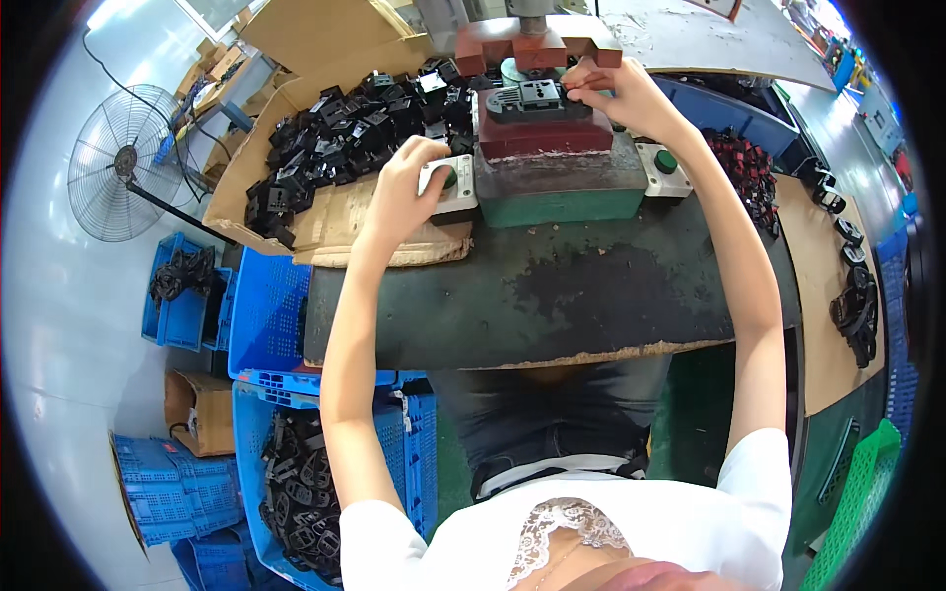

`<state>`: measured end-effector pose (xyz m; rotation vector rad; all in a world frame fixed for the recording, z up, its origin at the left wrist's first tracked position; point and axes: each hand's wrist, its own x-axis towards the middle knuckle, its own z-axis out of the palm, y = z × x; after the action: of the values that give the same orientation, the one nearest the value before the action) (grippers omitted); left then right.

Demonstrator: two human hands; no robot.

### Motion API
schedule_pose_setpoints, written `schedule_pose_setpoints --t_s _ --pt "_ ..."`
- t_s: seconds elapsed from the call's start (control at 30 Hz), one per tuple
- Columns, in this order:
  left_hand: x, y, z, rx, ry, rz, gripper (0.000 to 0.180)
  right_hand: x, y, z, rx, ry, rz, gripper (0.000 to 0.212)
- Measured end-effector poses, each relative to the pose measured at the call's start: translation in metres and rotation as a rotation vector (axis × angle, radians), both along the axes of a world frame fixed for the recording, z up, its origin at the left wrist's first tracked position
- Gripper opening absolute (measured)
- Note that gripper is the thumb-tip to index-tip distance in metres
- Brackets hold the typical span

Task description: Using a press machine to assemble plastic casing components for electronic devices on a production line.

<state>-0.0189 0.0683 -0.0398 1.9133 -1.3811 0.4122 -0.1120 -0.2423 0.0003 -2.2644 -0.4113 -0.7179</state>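
Note:
A black moulded plastic part [532, 96] lies on the dark red block [544, 136] of the press fixture, under a red-brown press head [532, 47]. My right hand [626, 97] reaches in from the right, its thumb and fingers pinched at the part's right end; the fingertips partly hide the contact. On the left, my left hand [402, 187] rests against a light control box [455, 194] with a green button. Its thumb is apart from the bent fingers and lies beside the button. A second button box [666, 169] stands right of the fixture.
Black plastic parts [345, 128] fill a large cardboard box [222, 197] at left. Red and black parts [744, 172] lie at right, near a cardboard sheet [803, 295]. A blue crate [251, 473] of black parts stands low left. The worktable's front edge [591, 357] is worn.

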Motion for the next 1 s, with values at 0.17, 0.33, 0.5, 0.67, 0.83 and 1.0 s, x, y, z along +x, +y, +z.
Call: schedule_pose_setpoints --t_s 0.17,0.33,0.5,0.67,0.83,1.0 --pt "-0.002 -0.004 -0.022 -0.115 -0.011 0.062 0.005 -0.007 0.001 0.006 -0.176 -0.033 -0.015 0.013" --pt "-0.008 -0.002 -0.026 -0.107 -0.018 0.124 0.005 -0.012 0.001 0.011 -0.353 -0.042 -0.077 0.017" --pt "-0.009 -0.004 -0.027 -0.121 0.001 0.141 0.010 -0.012 0.004 0.009 -0.346 -0.003 -0.087 0.017" --pt "-0.012 -0.003 -0.028 -0.124 0.010 0.151 0.013 -0.012 0.003 0.005 -0.374 -0.050 -0.101 0.016" --pt "-0.013 -0.004 -0.026 -0.124 -0.009 0.147 0.013 -0.011 0.003 0.006 -0.393 -0.079 -0.087 0.016" --pt "-0.014 -0.004 -0.026 -0.168 -0.008 0.150 0.009 -0.020 0.004 0.013 -0.354 -0.023 -0.062 0.018"
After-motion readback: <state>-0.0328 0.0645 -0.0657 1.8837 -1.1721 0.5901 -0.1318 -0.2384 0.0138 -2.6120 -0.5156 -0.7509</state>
